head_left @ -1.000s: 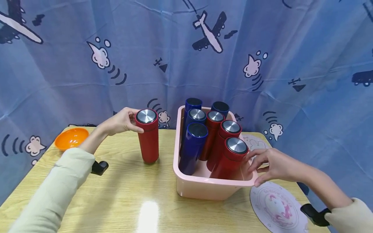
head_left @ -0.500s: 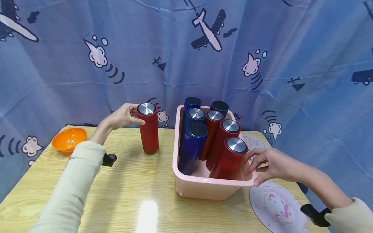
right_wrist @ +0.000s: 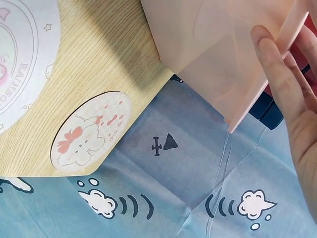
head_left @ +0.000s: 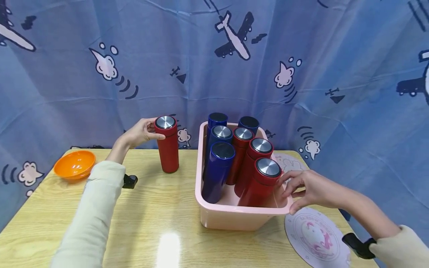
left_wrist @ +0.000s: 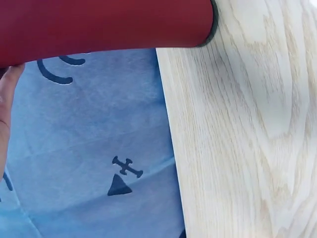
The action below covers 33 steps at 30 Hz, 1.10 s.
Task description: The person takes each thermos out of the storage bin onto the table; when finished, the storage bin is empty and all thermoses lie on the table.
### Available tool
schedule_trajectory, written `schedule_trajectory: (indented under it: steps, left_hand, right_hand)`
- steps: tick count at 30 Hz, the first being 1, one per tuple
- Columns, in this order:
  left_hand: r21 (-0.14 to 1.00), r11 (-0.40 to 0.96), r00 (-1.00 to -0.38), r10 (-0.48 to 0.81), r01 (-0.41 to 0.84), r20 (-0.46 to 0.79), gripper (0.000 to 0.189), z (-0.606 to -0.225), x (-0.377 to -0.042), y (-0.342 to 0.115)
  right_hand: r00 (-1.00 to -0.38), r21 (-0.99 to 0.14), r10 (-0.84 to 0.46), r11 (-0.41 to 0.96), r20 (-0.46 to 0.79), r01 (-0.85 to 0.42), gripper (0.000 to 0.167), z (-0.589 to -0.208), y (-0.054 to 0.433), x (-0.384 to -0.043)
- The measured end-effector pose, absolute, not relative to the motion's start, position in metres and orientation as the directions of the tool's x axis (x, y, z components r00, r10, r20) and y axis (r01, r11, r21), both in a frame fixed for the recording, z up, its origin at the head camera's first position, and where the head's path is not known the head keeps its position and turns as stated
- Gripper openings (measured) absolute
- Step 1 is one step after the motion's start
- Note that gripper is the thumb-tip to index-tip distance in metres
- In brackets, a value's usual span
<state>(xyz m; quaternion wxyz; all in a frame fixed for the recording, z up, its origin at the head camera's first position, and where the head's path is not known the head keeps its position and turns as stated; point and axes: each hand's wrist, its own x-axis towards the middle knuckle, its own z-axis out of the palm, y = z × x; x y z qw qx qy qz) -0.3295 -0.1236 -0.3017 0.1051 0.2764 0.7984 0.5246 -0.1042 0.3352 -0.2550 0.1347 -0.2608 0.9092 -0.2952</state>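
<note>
- Left grip (head_left: pixel 139 134) pinches a red flask (head_left: pixel 168 150) near its lid.
- This flask is upright, left of the pink tub (head_left: pixel 231 219); contact with the bench (head_left: pixel 144 238) is unclear.
- Right grip (head_left: pixel 304 189) pinches the tub's rim.
- Seven red and blue flasks (head_left: pixel 238 154) fill it.

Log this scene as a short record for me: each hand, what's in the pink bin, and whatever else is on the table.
Left hand: holds a red bottle upright near its silver-topped lid; whether its base touches the table is unclear
Right hand: grips the rim of the pink bin near its front right corner
Bin contents: four blue bottles, three red bottles
Orange bowl: on the table, far left
Round mats: two, on the table's right side
Backdrop: blue curtain with airplanes and clouds
</note>
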Motion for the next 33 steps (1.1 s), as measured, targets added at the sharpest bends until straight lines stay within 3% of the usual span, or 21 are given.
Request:
schedule_trajectory:
  steps: [21, 28, 33]
  left_hand:
    - [0.931, 0.254, -0.802, 0.594, 0.263, 0.065, 0.063, -0.303, -0.343, -0.106]
    - [0.944, 0.261, -0.842, 0.539, 0.2, 0.029, 0.071, -0.302, -0.345, -0.105]
    - [0.949, 0.238, -0.872, 0.486, 0.207, 0.068, 0.078, -0.308, -0.343, -0.105]
  right_hand:
    - [-0.832, -0.622, -0.55, 0.68, -0.08, -0.389, 0.023, -0.255, 0.335, -0.1]
    - [-0.828, -0.614, -0.557, 0.677, -0.067, -0.406, 0.025, -0.256, 0.336, -0.101]
    - [-0.828, -0.619, -0.557, 0.674, -0.069, -0.402, 0.023, -0.256, 0.336, -0.101]
